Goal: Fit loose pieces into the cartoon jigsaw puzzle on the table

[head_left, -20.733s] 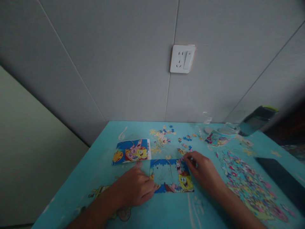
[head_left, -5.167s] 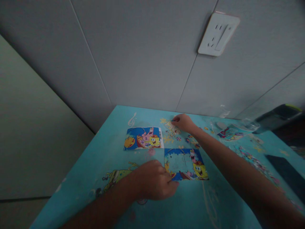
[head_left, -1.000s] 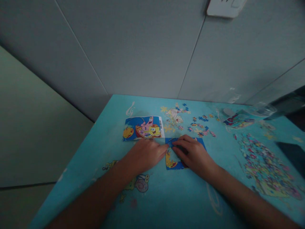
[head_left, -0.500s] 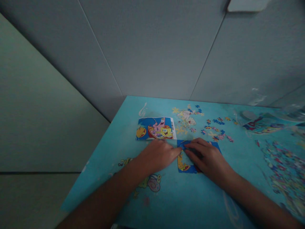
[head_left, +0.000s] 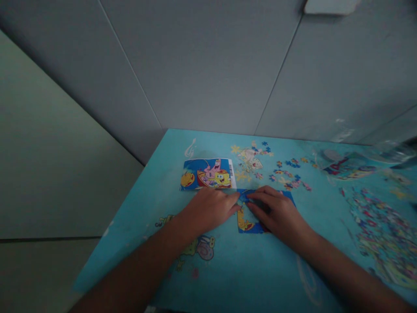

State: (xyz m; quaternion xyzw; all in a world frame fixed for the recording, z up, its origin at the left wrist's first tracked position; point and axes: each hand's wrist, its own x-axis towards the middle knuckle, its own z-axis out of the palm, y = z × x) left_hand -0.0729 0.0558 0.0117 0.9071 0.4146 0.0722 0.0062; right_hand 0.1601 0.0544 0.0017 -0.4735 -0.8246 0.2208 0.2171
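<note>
A partly built jigsaw puzzle with a blue border and a yellow figure lies flat on the table, and its right part is hidden under my right hand. My left hand rests at the puzzle's left edge, fingers curled, with thumb and forefinger against it. From the other side my right hand reaches over the puzzle, its thumb and fingertips drawn together on the upper left area; whatever lies between them is too small to make out. Just beyond my left hand is a picture card showing cartoon characters.
Loose puzzle pieces are scattered behind the puzzle. A large pile of pieces spreads at the right. Near it lies a clear plastic bag with a printed label. The turquoise, cartoon-printed table meets a grey wall at the back.
The whole view has shifted, so everything appears slightly farther left. Both hands stay at the puzzle; my left thumb and forefinger have moved a little apart at its edge.
</note>
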